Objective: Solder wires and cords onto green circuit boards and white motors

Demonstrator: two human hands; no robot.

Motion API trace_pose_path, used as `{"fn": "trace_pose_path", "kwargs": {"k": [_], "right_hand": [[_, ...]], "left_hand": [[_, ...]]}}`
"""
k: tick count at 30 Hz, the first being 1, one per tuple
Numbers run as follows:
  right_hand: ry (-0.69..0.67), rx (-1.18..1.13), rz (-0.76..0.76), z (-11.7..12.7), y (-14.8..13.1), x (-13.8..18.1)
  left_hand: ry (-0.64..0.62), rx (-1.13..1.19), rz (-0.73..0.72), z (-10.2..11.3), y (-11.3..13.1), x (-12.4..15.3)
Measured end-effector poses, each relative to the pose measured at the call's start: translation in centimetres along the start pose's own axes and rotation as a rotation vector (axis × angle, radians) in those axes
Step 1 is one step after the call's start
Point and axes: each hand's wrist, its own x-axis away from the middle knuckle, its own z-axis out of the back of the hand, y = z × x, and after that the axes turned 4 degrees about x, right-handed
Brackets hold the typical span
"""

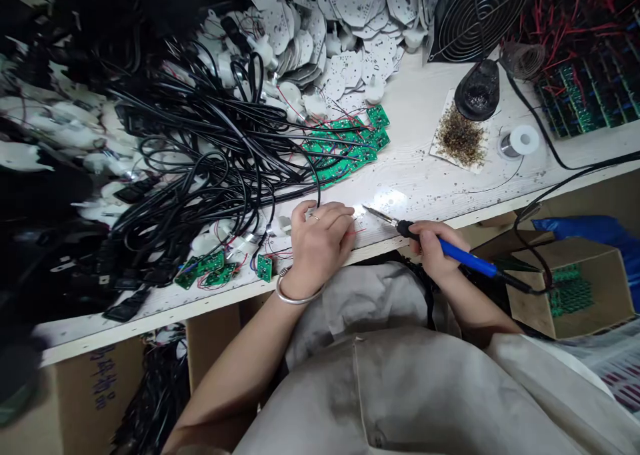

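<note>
My right hand (437, 249) grips a blue-handled soldering iron (463, 255) by its black collar. The iron's metal tip points left, over the white bench, a short way from my left hand (323, 238). That hand rests at the bench's front edge with its fingers curled down and together. Whatever lies under the fingers is hidden; thin red wire ends (361, 229) show just beside them. Behind the left hand lies a cluster of green circuit boards (345, 151) joined to black cables (240, 141). A few more small boards (215, 268) with wires lie left of the wrist.
A solder spool (524, 139), a burnt-flecked pad (460, 138) and a dark cup (477, 89) stand at right, before a fan (483, 15). White plates (350, 1) pile at the back. Below the bench is a cardboard box (610, 275) of boards. The iron's cord trails right.
</note>
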Motion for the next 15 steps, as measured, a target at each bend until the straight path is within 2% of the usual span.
{"fn": "trace_pose_path", "kwargs": {"k": [4, 15], "right_hand": [[0.023, -0.040, -0.069, -0.55, -0.19, -0.08], [-0.065, -0.050, -0.076, -0.40, -0.84, -0.55]], "left_hand": [[0.009, -0.008, -0.006, -0.11, -0.05, 0.09], [0.058, -0.049, -0.040, -0.20, -0.18, -0.04]]}}
